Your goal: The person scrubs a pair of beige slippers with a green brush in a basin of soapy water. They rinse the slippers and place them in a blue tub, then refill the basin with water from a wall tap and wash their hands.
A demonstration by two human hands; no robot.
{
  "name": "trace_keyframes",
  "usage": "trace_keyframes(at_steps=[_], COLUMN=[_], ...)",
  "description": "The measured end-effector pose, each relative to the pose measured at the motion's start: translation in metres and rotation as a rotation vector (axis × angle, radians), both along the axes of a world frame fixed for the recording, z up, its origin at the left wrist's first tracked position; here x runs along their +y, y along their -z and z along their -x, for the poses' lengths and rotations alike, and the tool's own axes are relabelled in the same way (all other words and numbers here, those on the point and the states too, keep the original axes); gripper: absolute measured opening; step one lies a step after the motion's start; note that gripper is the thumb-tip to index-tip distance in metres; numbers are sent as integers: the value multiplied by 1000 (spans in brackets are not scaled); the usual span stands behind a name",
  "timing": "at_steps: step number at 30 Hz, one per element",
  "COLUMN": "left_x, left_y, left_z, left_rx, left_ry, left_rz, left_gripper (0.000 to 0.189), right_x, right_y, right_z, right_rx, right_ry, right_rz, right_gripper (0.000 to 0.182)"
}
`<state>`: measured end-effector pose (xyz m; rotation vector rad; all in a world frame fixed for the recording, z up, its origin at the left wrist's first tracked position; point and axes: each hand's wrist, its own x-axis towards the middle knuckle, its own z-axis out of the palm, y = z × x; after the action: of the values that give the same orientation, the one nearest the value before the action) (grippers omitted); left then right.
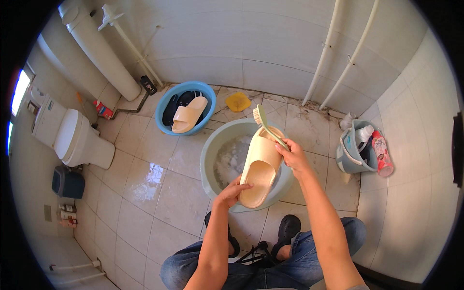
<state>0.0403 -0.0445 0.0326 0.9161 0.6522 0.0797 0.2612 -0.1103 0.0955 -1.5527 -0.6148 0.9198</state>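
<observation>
My left hand grips a cream slide sandal by its heel end, with the thumb on the footbed. The sandal is tilted, toe end away from me, over a pale grey-green basin of sudsy water. In my right hand is a green-handled scrub brush. Its pale bristles point left, just beyond the sandal's toe end. The right fingers are close to the sandal's strap; whether they touch it I cannot tell.
A blue basin holds another cream slide and dark footwear. Beside it lies a yellow floor piece. At right, a grey bucket holds bottles; a pink bottle leans there. A toilet stands left.
</observation>
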Motion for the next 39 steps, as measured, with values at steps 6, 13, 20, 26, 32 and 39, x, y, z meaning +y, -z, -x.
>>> trace_keyframes(at_steps=[6, 13, 20, 26, 32, 39], left_x=[-7, -4, -11, -6, -23, -9], left_y=[12, 4, -8, -22, -19, -9], left_z=[-7, -9, -19, -3, -29, 3], left_rx=[2, -71, -79, -140, -111, -140], left_ry=[-309, -487, -457, -604, -523, -547], left_rz=[121, 64, -61, 10, -6, 91], left_gripper=[54, 64, 66, 68, 69, 64], right_x=[-24, -106, -35, -74, -15, -86], right_y=[-6, -25, 10, 3, 18, 11], right_z=[9, 113, 80, 123, 79, 137], right_rx=[-612, -649, -1016, -740, -806, -618], right_ry=[184, -81, 39, -74, 100, -79], right_rz=[134, 299, 328, 338, 314, 210], right_gripper=[29, 25, 30, 32, 34, 33])
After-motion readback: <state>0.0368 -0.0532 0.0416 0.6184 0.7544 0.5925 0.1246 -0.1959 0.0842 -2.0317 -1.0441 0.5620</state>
